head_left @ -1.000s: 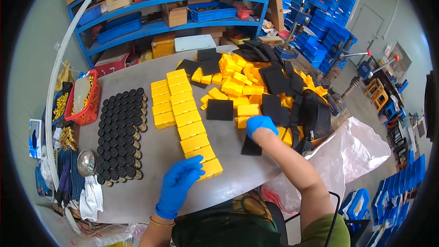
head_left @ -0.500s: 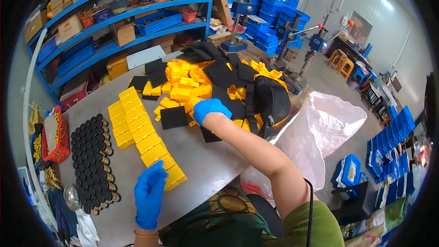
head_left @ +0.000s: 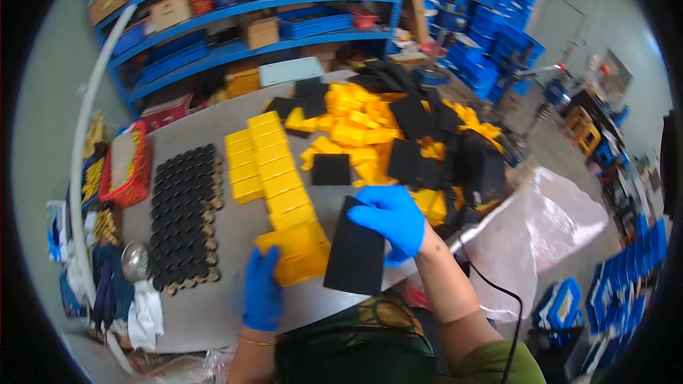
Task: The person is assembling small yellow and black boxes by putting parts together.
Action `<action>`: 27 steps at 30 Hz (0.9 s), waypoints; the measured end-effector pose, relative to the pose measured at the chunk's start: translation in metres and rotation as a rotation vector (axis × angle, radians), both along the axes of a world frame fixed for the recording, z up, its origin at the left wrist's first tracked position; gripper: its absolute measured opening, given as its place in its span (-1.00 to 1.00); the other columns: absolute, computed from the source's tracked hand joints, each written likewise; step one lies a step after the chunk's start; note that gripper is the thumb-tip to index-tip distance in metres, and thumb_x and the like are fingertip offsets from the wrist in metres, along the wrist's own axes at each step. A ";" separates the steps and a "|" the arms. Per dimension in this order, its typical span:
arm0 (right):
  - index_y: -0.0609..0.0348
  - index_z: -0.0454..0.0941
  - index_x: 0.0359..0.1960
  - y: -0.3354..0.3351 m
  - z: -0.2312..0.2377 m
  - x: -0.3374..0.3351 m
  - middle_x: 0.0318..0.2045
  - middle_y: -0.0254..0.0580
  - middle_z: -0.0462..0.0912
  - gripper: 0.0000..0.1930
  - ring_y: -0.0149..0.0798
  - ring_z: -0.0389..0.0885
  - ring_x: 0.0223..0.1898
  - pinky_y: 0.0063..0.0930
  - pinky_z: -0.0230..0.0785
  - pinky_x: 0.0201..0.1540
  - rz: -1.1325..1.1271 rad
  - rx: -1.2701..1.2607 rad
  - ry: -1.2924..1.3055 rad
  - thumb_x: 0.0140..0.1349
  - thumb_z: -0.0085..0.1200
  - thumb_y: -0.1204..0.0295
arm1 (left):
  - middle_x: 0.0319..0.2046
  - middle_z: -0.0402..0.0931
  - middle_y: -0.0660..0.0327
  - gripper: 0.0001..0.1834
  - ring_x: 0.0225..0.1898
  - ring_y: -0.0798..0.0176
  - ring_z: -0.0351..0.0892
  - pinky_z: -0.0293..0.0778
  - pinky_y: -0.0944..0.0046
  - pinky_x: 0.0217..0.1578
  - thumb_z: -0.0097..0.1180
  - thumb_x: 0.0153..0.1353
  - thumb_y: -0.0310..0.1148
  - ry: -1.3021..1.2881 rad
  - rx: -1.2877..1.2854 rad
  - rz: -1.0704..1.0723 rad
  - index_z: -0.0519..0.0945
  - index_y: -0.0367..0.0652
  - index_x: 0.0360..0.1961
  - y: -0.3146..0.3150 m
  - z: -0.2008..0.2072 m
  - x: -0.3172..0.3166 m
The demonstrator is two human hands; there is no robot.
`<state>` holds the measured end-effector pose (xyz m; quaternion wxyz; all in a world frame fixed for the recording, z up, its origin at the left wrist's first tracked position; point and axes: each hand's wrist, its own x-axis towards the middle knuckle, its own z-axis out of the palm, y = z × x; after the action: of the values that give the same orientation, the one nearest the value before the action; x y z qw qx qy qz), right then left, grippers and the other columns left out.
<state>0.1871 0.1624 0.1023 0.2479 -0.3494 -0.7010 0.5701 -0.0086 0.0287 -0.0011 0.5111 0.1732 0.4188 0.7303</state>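
Note:
My right hand [head_left: 393,222], in a blue glove, grips a flat black rectangular pad [head_left: 356,252] by its upper right side. The pad hangs tilted over the near table edge. My gloved left hand [head_left: 262,286] is closed on the left side of a yellow box-like piece [head_left: 299,254], slightly blurred. That piece sits at the near end of a long row of yellow pieces [head_left: 276,160], with a shorter row [head_left: 243,168] alongside. Beyond my hands lies a heap of loose yellow pieces [head_left: 356,117], mixed with black pads [head_left: 331,169].
Black-capped small items [head_left: 185,213] stand in a block at left, beside a red basket [head_left: 128,171] and a metal bowl [head_left: 134,262]. A black bag [head_left: 478,171] and a white sack [head_left: 523,242] are at right. Blue shelving [head_left: 249,46] stands behind.
My right hand has come back from the heap toward me, bringing a black pad. My left hand has closed on the nearest yellow piece. The view has shifted.

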 end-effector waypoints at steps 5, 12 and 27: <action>0.15 0.53 -0.24 -0.036 -0.034 -0.037 -0.50 0.11 0.56 -0.70 -0.06 0.58 -0.47 -0.30 0.38 -0.44 -0.120 0.243 -0.196 0.24 -0.01 0.16 | -0.02 0.44 0.17 -0.63 0.02 0.21 0.43 0.37 0.23 0.03 -0.03 0.27 -0.45 0.516 0.091 0.119 0.33 -0.29 0.09 -0.007 -0.020 0.017; 0.11 0.49 -0.22 -0.049 -0.035 -0.056 -0.54 -0.09 0.55 -0.70 -0.28 0.52 -0.46 -0.42 0.39 -0.36 -0.132 0.542 -0.499 0.25 -0.04 0.15 | 0.01 0.39 0.15 -0.58 0.03 0.28 0.39 0.33 0.30 0.06 -0.02 0.25 -0.42 0.258 0.044 0.054 0.29 -0.28 0.13 -0.022 0.013 0.026; 0.01 0.53 -0.04 -0.026 -0.007 -0.061 -0.21 -0.11 0.59 -0.60 -0.10 0.52 -0.15 -0.34 0.31 -0.06 0.454 1.091 -0.165 0.06 0.18 0.23 | 0.06 0.36 0.17 -0.57 0.02 0.31 0.41 0.34 0.28 0.06 -0.03 0.27 -0.40 0.314 0.050 -0.138 0.30 -0.23 0.15 -0.028 0.017 0.017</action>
<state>0.1257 0.1360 0.0950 0.2083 -0.0560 -0.9668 0.1373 0.0087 0.0002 0.0162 0.4838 0.3262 0.4622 0.6678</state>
